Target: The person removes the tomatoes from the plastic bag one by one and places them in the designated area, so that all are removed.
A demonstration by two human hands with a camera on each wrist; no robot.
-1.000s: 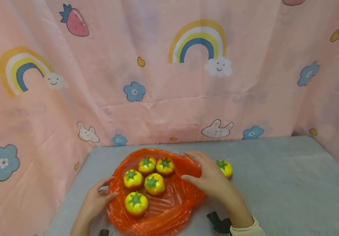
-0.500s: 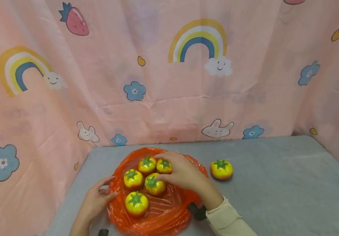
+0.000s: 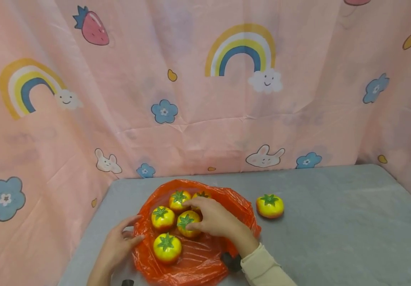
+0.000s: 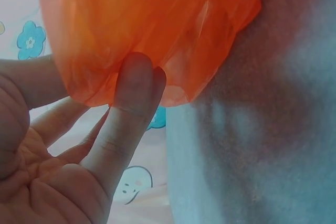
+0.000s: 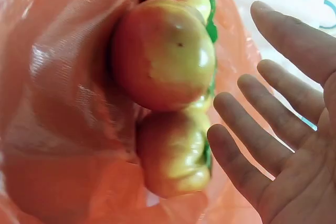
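An orange plastic bag [image 3: 205,254] lies spread open on the grey table, with several yellow-red tomatoes [image 3: 167,247] with green leafy tops inside it. My left hand [image 3: 116,242] holds the bag's left edge; in the left wrist view the orange film [image 4: 157,30] hides the thumb tip, while a finger lies against its outside. My right hand [image 3: 214,218] reaches over the tomatoes at the back right of the bag, partly covering two of them. In the right wrist view its fingers [image 5: 252,129] are spread beside the tomatoes [image 5: 163,56], gripping nothing.
One more tomato [image 3: 270,205] sits on the grey table [image 3: 334,222] outside the bag, to its right. Behind the table hangs a pink patterned curtain [image 3: 198,139]. A black piece [image 3: 232,262] shows beside my right wrist.
My right hand has moved left from the bag's right rim to above the tomatoes inside, uncovering the tomato on the table. My left hand stays at the bag's left edge.
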